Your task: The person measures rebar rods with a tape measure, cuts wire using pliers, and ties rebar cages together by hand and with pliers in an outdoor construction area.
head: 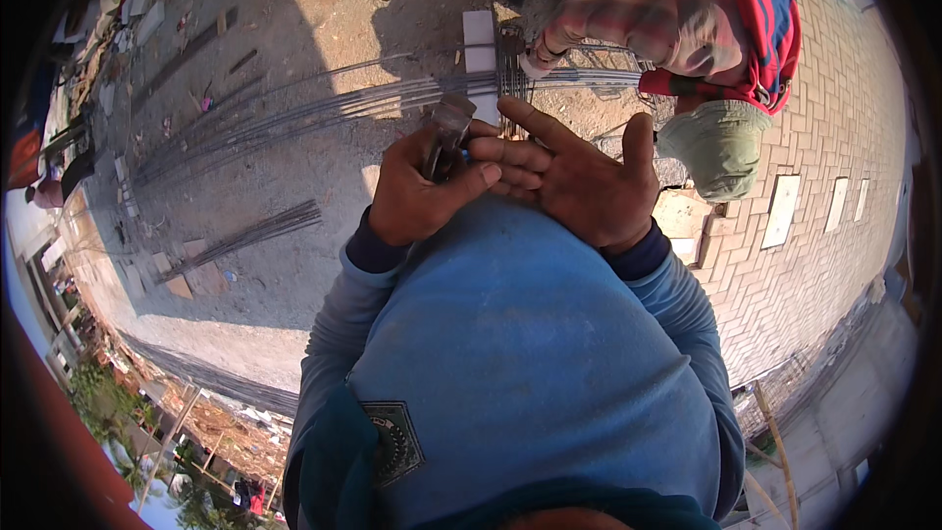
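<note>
My left hand (423, 188) is closed around a dark metal tool (447, 136) with a blunt, worn head; its exact kind is hard to tell. Palm up, my right hand (581, 177) is spread with nothing on the palm, its fingertips close to those of my left hand. Just beyond both hands, long steel reinforcing bars (368, 99) lie across pale blocks (480, 59). A stack of shorter rods or bent ties (513, 62) sits against the blocks, partly hidden by my right fingers.
A co-worker in a green hat (717, 147) bends over the bars at the upper right, one gloved hand at the rod stack. A bundle of thin bars (250, 239) lies on the ground at left. Herringbone paving (817, 88) spans the right side.
</note>
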`<state>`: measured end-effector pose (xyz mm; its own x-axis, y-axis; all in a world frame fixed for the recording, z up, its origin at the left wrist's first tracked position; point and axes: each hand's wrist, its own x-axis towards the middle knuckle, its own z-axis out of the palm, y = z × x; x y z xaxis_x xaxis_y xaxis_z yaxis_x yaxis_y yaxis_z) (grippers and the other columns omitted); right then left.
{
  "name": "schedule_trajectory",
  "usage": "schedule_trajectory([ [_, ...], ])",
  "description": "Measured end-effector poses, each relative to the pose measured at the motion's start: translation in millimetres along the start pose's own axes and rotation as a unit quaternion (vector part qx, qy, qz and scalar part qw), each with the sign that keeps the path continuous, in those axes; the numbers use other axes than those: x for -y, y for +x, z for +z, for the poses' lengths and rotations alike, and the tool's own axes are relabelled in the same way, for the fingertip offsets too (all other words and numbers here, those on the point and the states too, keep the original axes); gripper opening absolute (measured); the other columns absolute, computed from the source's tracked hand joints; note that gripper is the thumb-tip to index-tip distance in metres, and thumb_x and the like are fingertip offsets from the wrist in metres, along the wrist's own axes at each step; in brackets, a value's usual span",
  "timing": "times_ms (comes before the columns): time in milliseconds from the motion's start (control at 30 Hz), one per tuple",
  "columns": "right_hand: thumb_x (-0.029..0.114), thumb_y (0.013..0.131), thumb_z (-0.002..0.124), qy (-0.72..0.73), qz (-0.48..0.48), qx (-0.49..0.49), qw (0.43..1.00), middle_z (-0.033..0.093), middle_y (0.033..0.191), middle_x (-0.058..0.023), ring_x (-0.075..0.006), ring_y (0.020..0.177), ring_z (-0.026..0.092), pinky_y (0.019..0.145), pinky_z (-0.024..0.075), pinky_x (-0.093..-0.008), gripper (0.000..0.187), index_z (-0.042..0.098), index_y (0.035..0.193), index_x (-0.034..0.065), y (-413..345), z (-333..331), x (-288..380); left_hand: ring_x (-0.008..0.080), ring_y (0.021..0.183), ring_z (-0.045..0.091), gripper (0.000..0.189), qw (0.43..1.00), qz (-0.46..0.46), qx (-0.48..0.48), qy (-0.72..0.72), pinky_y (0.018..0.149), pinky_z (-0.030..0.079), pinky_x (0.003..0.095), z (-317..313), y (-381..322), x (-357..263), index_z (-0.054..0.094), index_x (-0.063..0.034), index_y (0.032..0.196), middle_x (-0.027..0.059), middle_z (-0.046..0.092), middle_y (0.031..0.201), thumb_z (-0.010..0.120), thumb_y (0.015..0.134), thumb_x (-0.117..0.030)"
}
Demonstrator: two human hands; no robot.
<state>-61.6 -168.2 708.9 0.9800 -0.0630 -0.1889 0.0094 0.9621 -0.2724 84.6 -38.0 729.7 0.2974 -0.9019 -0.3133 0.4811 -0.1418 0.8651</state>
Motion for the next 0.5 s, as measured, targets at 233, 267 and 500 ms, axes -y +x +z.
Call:
schedule_trajectory([
  [233,0.081,0.077,0.016,-0.015,-0.010,0.023,1.000,0.039,0.135,-0.0247,-0.0306,0.123,0.042,0.106,0.0246,-0.0421,0.104,0.016,0.143,0.0020,3.8,-1.4,2.8,0.0214,0.093,0.062,0.026,0.993,-0.012,-0.012,0.114,0.081,0.053,0.0342,-12.2,5.4,15.8,0.047,0.0102,0.109,0.0204,0.064,0.100,0.056,0.085,0.003],
  [267,0.081,0.077,0.016,-0.013,-0.010,0.030,0.999,0.038,0.136,-0.0245,-0.0306,0.124,0.041,0.106,0.0244,-0.0423,0.103,0.016,0.143,0.0021,4.1,-1.9,3.5,0.0214,0.093,0.062,0.026,0.993,-0.013,-0.011,0.114,0.081,0.053,0.0342,-10.9,6.7,15.5,0.047,0.0102,0.109,0.0204,0.064,0.100,0.056,0.085,0.003],
  [500,0.081,0.077,0.018,-0.027,-0.003,0.024,0.999,0.030,0.142,-0.0226,-0.0302,0.127,0.037,0.107,0.0234,-0.0427,0.103,0.016,0.143,0.0022,2.9,-1.5,5.1,0.0271,0.091,0.064,0.027,0.999,-0.038,-0.008,-0.009,0.079,0.055,0.0367,2.9,11.1,3.0,0.045,0.0105,0.110,0.0201,0.064,0.096,0.053,0.086,0.004],
])
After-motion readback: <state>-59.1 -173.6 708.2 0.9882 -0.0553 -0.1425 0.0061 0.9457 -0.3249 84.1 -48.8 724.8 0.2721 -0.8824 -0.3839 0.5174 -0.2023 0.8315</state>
